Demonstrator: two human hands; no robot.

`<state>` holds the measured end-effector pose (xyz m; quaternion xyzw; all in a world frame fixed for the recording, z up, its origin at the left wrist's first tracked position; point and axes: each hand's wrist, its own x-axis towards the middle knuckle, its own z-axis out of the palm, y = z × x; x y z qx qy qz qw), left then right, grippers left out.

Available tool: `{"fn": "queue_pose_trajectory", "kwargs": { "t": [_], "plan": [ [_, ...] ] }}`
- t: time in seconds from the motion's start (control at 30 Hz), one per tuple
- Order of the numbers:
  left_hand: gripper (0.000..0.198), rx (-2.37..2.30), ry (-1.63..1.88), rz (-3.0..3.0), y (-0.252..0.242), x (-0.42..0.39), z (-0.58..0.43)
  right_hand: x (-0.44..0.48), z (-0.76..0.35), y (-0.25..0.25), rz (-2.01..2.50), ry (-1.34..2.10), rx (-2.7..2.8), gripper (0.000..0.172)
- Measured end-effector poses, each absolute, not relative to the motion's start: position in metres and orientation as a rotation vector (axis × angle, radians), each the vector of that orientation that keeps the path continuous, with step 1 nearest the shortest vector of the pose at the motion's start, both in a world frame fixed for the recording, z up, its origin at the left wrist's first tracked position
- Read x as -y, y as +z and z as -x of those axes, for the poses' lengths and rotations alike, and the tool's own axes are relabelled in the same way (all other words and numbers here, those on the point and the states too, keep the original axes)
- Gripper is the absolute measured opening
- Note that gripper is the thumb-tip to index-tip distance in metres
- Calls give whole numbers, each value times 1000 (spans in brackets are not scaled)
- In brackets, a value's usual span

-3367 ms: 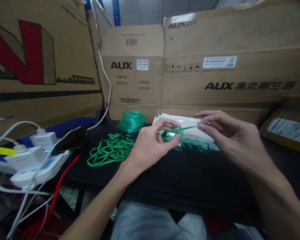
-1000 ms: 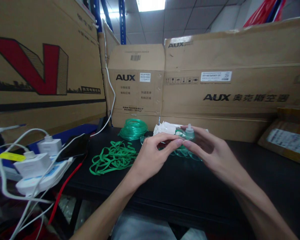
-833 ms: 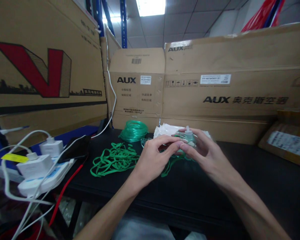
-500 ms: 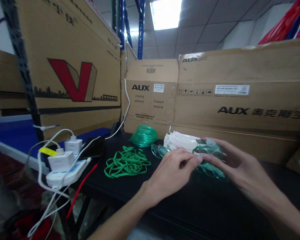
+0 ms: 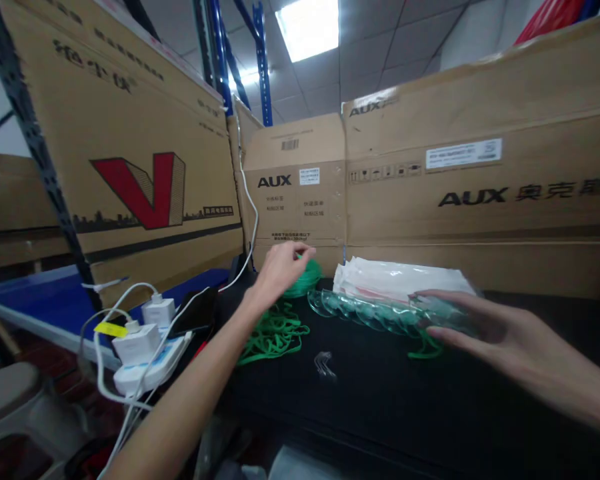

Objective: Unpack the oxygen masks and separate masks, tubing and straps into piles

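My right hand (image 5: 485, 327) grips a clear green plastic oxygen mask (image 5: 443, 313) between thumb and fingers, at the right end of a row of similar masks (image 5: 365, 308). A short green strap (image 5: 425, 349) hangs below it. My left hand (image 5: 284, 268) is stretched forward over a coil of green tubing (image 5: 304, 281), partly covering it. Its fingers are curled together; whether they pinch the tubing cannot be made out. Below that wrist lies a tangled heap of green elastic straps (image 5: 277, 333), partly behind my forearm. Small clear or metallic strips (image 5: 324, 365) rest on the black table (image 5: 380, 413).
White plastic bags (image 5: 400, 279) are stacked behind the masks. Cardboard boxes (image 5: 480, 220) wall in the back, and a large box (image 5: 145, 120) stands left. A white power strip (image 5: 150, 370) with chargers and cables sits at the left edge. A stool (image 5: 15, 400) stands lower left.
My left hand has left the mask and moved left and forward to the tubing coil. My right hand still holds the mask, now lower and farther right. The view has shifted.
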<state>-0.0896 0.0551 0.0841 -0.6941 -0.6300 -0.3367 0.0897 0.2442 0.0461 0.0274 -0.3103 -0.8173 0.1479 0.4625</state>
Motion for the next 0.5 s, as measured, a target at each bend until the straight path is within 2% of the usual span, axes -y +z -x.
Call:
{"fn": "queue_pose_trajectory", "kwargs": {
  "t": [0.13,0.27,0.5],
  "plan": [
    [35,2200,-703,1900,95,-116,133,-40,-241,27,730,412,2042,44],
    [39,2457,-373,1807,86,-156,156,-38,-238,27,717,460,2086,44],
    [37,2504,-107,1625,75,-180,164,-41,-237,19,743,495,2059,48]
  ]
}}
